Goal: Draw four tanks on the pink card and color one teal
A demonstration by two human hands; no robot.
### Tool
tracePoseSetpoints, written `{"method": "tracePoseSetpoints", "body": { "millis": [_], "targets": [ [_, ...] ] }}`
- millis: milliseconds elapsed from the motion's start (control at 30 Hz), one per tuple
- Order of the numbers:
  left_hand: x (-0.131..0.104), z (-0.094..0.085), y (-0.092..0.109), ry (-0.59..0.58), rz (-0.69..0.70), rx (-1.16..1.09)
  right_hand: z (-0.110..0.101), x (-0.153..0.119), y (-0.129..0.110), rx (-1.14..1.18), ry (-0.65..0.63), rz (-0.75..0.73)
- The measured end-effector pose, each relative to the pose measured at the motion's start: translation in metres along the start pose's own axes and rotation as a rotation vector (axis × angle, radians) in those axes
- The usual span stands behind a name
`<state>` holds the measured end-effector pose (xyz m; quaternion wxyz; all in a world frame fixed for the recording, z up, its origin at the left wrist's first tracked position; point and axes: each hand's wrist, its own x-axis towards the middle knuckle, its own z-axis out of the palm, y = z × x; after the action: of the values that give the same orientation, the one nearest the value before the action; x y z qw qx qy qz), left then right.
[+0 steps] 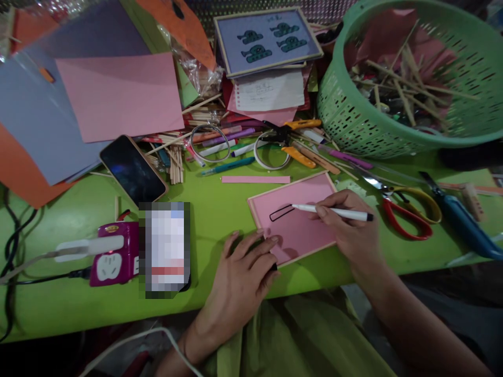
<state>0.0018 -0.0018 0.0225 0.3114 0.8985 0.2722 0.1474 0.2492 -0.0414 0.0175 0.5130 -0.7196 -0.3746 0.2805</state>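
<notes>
One right hand (356, 236) in a pinch around a white marker (351, 214)

One view, from the wearer's head, looks forward and down at close range across the tabletop (212, 209), whose near edge slants up rightward in the frame. The left hand (244, 269) and right hand (349, 225) lie below centre, the clothed lap (302, 335) shows beneath, and the green basket (334, 104) is cropped at the right.

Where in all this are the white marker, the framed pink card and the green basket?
White marker (349, 213): head view, on its barrel.
Framed pink card (301, 230): head view, bare pink surface.
Green basket (365, 124): head view, outer wall.
</notes>
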Motion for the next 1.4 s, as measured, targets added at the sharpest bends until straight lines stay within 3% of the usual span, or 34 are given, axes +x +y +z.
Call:
{"method": "tracePoseSetpoints", "body": {
  "millis": [1400],
  "targets": [
    [0.0002, -0.0015, 0.0011, -0.029, -0.01, 0.027, 0.0005, -0.0008, -0.0037, -0.038, 0.013, -0.004]
  ]
}}
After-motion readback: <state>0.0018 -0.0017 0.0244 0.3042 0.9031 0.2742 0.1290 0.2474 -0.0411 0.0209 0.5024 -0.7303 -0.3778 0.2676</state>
